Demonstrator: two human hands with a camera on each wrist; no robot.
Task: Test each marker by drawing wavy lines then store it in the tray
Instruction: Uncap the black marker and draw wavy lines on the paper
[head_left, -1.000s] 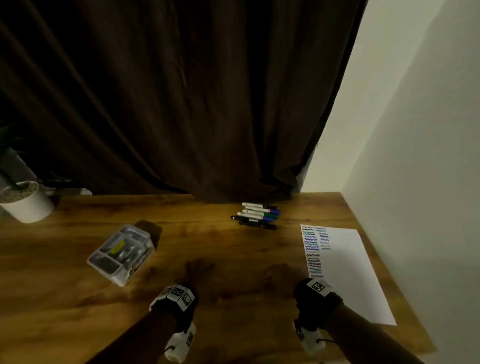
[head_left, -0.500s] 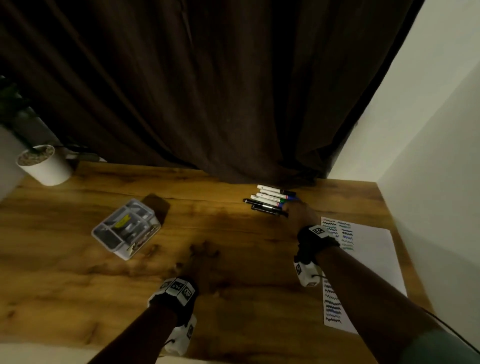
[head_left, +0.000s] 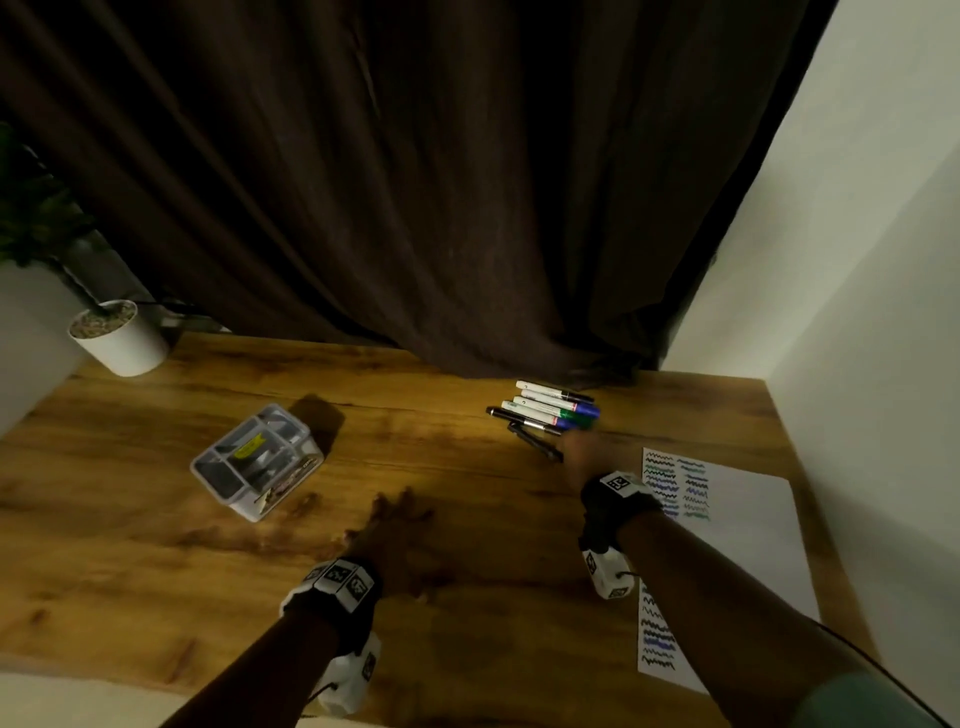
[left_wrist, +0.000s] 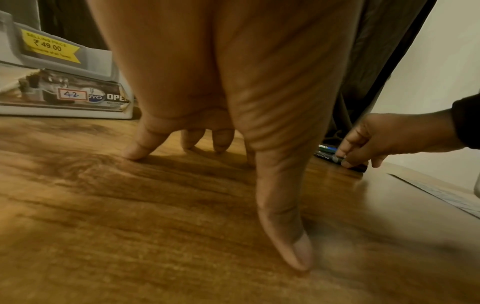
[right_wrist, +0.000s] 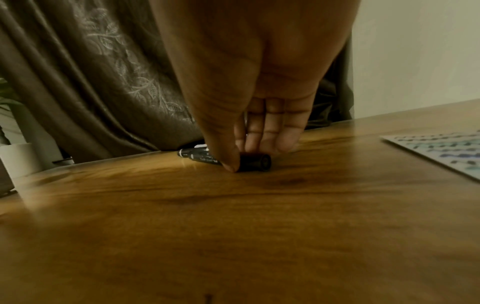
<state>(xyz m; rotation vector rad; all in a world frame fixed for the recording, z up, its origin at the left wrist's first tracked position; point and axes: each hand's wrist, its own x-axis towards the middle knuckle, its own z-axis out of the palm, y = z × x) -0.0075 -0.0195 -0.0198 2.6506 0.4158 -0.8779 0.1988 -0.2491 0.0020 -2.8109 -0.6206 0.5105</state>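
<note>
Several markers (head_left: 553, 409) lie in a row at the back of the wooden table, near the curtain. My right hand (head_left: 584, 454) reaches over the nearest one, a black marker (right_wrist: 253, 162), and pinches it between thumb and fingers while it still lies on the table. My left hand (head_left: 397, 514) rests with spread fingertips on the table in the middle, holding nothing. The clear plastic tray (head_left: 257, 460) with compartments and a yellow price sticker stands to the left of it. A white paper (head_left: 727, 545) covered with wavy lines lies at the right.
A white plant pot (head_left: 117, 338) stands at the back left corner. A dark curtain (head_left: 415, 182) hangs behind the table, a pale wall (head_left: 857, 260) closes off the right side. The tray (left_wrist: 64, 82) sits close to my left hand.
My right hand went from the table's front forward to the markers and closed on the nearest black one. The left hand stayed flat in place. The head view shifted.
</note>
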